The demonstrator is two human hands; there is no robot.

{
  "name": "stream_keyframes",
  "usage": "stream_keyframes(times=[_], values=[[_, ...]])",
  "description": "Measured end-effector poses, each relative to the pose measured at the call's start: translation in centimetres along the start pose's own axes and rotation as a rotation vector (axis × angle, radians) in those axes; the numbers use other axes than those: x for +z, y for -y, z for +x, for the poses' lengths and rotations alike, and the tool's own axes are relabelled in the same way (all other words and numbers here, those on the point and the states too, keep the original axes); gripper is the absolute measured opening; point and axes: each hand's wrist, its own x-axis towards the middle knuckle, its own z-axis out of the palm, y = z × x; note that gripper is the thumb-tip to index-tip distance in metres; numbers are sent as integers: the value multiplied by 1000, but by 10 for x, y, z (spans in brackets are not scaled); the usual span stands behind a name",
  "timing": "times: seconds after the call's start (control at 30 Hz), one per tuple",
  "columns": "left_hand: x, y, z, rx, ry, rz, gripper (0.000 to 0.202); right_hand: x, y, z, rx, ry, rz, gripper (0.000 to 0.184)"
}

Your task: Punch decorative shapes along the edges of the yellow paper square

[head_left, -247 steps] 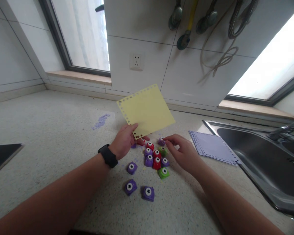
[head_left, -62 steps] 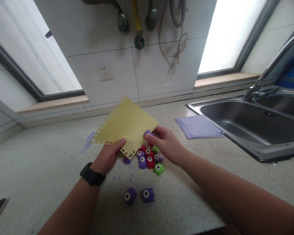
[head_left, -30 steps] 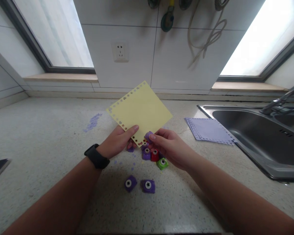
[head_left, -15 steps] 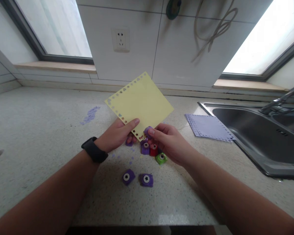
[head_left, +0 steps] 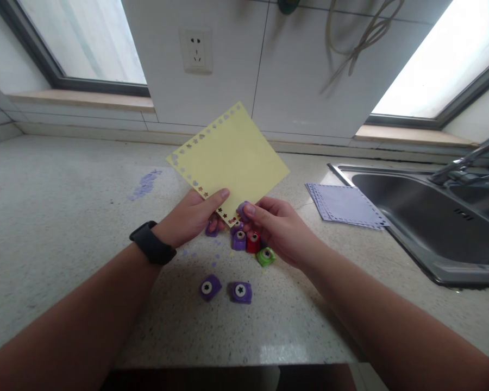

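My left hand (head_left: 199, 213) grips a sheet of yellow paper (head_left: 238, 157) near its lower left edge, thumb on top and fingers beneath. Small shapes such as stars and hearts are cut along two of the sheet's edges. In my right hand (head_left: 279, 228) is a purple craft punch (head_left: 243, 209), pinched at the sheet's lower corner with the thumb on its top. Below the paper stand more punches: a purple one (head_left: 239, 240), a red one (head_left: 253, 241) and a green one (head_left: 265, 256). Two further purple punches (head_left: 210, 287) lie nearer the counter's front edge.
Purple sheets with punched edges (head_left: 346, 203) lie stacked on the right, touching the rim of a steel sink (head_left: 424, 271). Purple paper bits (head_left: 145, 184) are heaped on the left of the speckled counter (head_left: 77, 217). A wall socket (head_left: 196, 50) is behind.
The view has tilted and shifted slightly, so everything sits a little differently in the picture. Both hands keep their holds on the paper and the punch.
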Motion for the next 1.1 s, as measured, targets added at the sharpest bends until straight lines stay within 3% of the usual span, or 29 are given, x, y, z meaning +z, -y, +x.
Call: stream_keyframes(times=[1.1], values=[[-1,1,0,5,-4,89,42,0,-1,0,-51,27,0,32]])
